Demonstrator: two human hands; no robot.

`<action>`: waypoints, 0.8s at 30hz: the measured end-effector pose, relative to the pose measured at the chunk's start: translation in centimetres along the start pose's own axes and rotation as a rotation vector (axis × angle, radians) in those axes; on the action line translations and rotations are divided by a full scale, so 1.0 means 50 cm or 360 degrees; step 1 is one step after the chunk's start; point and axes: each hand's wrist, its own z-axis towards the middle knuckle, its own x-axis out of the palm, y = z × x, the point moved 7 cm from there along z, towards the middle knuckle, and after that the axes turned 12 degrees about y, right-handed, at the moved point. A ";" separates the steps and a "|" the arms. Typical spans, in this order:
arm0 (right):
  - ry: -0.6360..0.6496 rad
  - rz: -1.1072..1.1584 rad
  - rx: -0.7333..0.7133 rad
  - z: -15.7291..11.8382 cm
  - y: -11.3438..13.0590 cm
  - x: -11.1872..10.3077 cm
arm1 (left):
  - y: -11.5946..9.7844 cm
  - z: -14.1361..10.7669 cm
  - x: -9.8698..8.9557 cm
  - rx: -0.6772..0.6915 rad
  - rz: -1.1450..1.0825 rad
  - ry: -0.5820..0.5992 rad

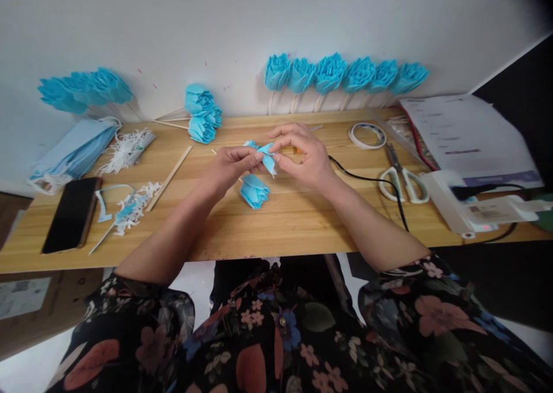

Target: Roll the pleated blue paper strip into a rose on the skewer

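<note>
A small folded piece of light blue fabric is pinched between my two hands above the middle of the table. My left hand grips its left side between thumb and fingers. From the right, the thumb and fingertips of my right hand close on its other edge. Just below my hands lies a blue fabric flower on its side, its stick running up under my left hand. Another bit of blue shows behind my left fingers, mostly hidden.
Blue flowers on sticks lean along the wall, and several more lie left. At left are face masks, white ear loops, a phone and sticks. Tape, scissors and a power strip sit right.
</note>
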 end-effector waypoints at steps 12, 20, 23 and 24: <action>0.0058 0.0082 -0.0095 -0.001 0.003 0.007 | -0.002 -0.001 -0.001 0.0009 -0.0003 -0.0070; -0.0025 0.1137 0.0575 -0.001 -0.040 0.025 | -0.010 -0.002 -0.015 0.0124 0.0043 -0.0274; 0.0094 0.1345 0.0706 -0.007 -0.027 0.049 | -0.012 -0.002 -0.013 0.0158 0.0096 -0.0290; 0.0107 0.1370 0.0717 -0.009 -0.023 0.053 | -0.013 -0.003 -0.012 0.0170 0.0111 -0.0290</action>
